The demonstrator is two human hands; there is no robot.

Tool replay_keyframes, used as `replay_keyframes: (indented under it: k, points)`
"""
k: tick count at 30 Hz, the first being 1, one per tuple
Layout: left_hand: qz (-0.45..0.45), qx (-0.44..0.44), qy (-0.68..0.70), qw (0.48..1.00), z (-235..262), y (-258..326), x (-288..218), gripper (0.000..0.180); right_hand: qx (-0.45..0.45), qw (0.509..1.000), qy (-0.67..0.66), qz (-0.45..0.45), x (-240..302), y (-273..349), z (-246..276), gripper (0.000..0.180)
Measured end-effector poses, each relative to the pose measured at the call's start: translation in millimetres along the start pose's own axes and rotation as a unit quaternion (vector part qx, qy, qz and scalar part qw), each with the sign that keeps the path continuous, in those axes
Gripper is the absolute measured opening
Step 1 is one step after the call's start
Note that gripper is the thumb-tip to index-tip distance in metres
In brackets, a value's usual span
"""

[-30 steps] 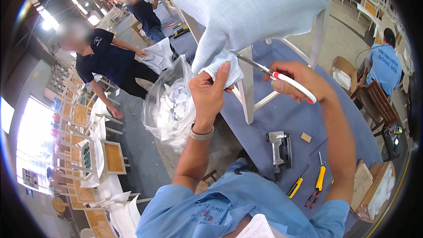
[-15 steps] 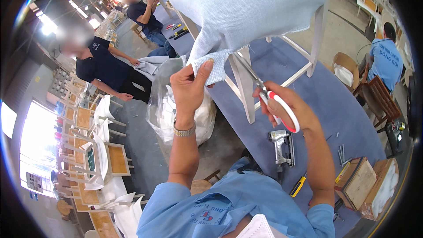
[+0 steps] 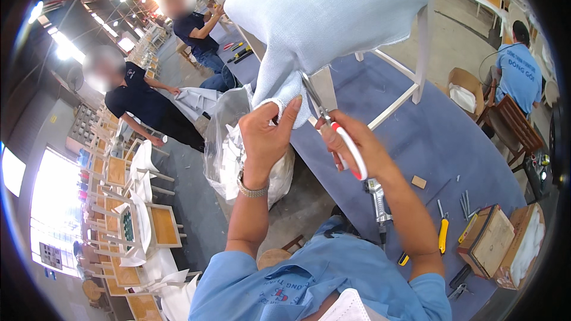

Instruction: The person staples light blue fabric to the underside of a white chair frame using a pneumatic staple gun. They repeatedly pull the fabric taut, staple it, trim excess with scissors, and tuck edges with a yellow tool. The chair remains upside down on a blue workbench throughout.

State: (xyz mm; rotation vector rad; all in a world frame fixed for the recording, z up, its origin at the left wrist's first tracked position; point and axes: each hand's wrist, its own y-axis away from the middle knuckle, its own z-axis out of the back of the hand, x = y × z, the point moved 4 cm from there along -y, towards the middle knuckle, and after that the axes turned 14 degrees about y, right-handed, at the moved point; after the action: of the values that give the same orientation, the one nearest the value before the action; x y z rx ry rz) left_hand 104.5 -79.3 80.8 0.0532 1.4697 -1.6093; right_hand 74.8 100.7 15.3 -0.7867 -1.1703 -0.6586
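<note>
A chair with a seat covered in pale blue woven fabric (image 3: pixel 333 9) stands on the blue-topped table (image 3: pixel 395 137). Its white wooden legs (image 3: pixel 422 53) show below. My left hand (image 3: pixel 266 134) pinches a loose flap of the fabric (image 3: pixel 288 92) that hangs from the seat's near corner. In my right hand (image 3: pixel 363 142) is a pair of scissors with red and white handles (image 3: pixel 348 145). Their blades point up and away, with the tips against the flap's right edge. Whether the blades are parted is hard to see.
On the table lie a staple gun (image 3: pixel 377 202), a yellow utility knife (image 3: pixel 443 236) and boxes (image 3: pixel 486 241) at the right. A clear plastic bag of scraps (image 3: pixel 229 166) stands left of the table. Two people in dark shirts (image 3: pixel 151 98) work at left; another in blue (image 3: pixel 517 71) is at right.
The scissors and my right hand have moved left and slightly up, toward the flap. My left hand has shifted a little right and down, still holding the fabric.
</note>
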Motion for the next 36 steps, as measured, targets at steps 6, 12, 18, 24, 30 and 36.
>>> replay_keyframes:
  k: [6, 12, 18, 24, 30, 36]
  points:
    - [-0.012, -0.030, 0.020, 0.999, -5.2, 2.7, 0.5, 0.055, -0.063, 0.997, -0.010, 0.034, -7.2, -1.7, -20.9, 0.046]
    - [0.003, -0.015, 0.009, 1.000, 5.1, 1.4, 9.3, 0.055, -0.057, 0.997, -0.051, 0.023, -12.2, -1.1, -24.2, 0.048]
    - [-0.059, -0.012, -0.045, 0.997, -6.4, 9.4, -0.9, 0.046, -0.066, 0.997, -0.042, 0.008, -1.7, -4.3, -24.2, 0.048]
    - [-0.022, -0.027, 0.005, 0.999, -3.7, 13.7, 7.8, 0.051, -0.084, 0.996, -0.020, 0.013, -13.0, -6.7, -23.7, 0.042]
    - [0.039, -0.023, 0.084, 0.995, 8.5, 17.9, 21.2, 0.032, -0.061, 0.995, -0.076, 0.021, -17.6, -0.2, -22.6, 0.038]
    - [0.059, -0.010, 0.084, 0.995, 9.5, 16.8, 18.7, 0.021, -0.041, 0.998, -0.050, 0.014, -18.4, -2.5, -18.8, 0.041]
